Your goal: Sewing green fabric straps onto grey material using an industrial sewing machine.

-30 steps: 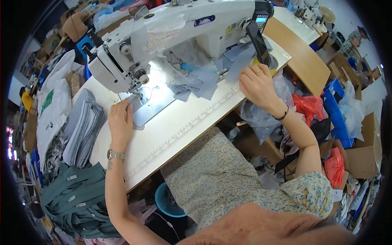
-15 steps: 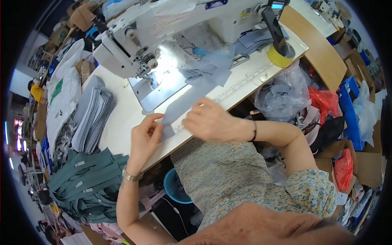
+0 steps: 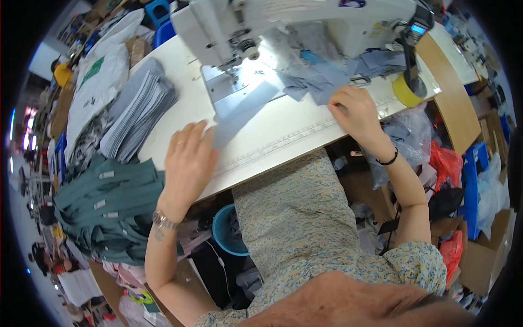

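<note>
My left hand (image 3: 189,158) lies with its fingers stretched out at the lower left end of a grey-blue fabric strip (image 3: 246,115). The strip's other end reaches onto the metal plate of a white sewing machine (image 3: 218,41), near the needle area. Farther right, my right hand (image 3: 357,111) is curled, thumb and fingers closing at the edge of a loose pile of grey fabric pieces (image 3: 321,84). Its fingertips seem to pinch one piece, partly hidden by the hand.
A folded stack of grey fabric (image 3: 139,109) stands left of the machine, above dark green garments (image 3: 103,207). A yellow tape roll (image 3: 407,91) sits at the table's right, by more grey pieces (image 3: 381,62). A blue basket (image 3: 229,231) is below the table edge.
My right hand has moved right and away from the strip to the fabric pile. My left hand has flattened at the strip's end. The view has shifted, so the table appears farther right and higher.
</note>
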{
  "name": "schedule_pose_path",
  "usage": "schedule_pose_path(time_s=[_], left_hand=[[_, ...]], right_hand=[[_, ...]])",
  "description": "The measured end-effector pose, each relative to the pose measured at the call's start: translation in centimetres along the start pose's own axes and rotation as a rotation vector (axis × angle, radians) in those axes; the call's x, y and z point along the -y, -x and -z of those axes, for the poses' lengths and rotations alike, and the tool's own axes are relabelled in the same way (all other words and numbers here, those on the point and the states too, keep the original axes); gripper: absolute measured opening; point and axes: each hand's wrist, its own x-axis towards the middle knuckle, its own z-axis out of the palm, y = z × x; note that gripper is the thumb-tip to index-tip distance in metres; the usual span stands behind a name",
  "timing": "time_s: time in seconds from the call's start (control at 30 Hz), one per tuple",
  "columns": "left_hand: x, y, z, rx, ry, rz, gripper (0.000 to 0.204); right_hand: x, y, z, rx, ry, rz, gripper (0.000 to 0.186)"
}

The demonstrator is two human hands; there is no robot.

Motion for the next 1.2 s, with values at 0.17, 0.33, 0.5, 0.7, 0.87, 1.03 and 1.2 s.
schedule_pose_path(time_s=[0.17, 0.33, 0.5, 0.7, 0.87, 1.03, 1.2], left_hand=[[-1.8, -1.3, -3.2, 0.05, -0.002, -0.002, 0.044], [-1.3, -1.8, -2.6, 0.064, 0.072, -0.046, 0.045], [-4.1, -3.6, -2.2, -0.043, 0.833, 0.322, 0.041], [-2.0, -4.0, -3.7, -0.033, 1.667, 0.85, 0.008], [0.8, -3.5, -4.0, 0.003, 1.491, 0.903, 0.01], [3.3, -3.8, -4.3, 0.092, 1.344, 0.909, 0.01], [1.7, -4.6, -4.3, 0.087, 1.262, 0.765, 0.011]], right_hand=[[2.3, -0.9, 1.4, -0.158, -0.18, 0.025, 0.012], [5.6, -2.7, 1.0, 0.007, -0.695, -0.122, 0.006], [7.5, -4.4, -3.4, 0.169, -1.131, -0.301, 0.008], [6.8, -5.0, -4.8, 0.256, -1.032, -0.257, 0.013], [5.2, -6.6, -3.6, 0.229, 0.048, 0.576, 0.044], [4.0, -7.8, -5.9, 0.329, -0.029, 0.541, 0.05], [5.8, -10.1, -6.3, 0.267, -0.368, 0.276, 0.038]])
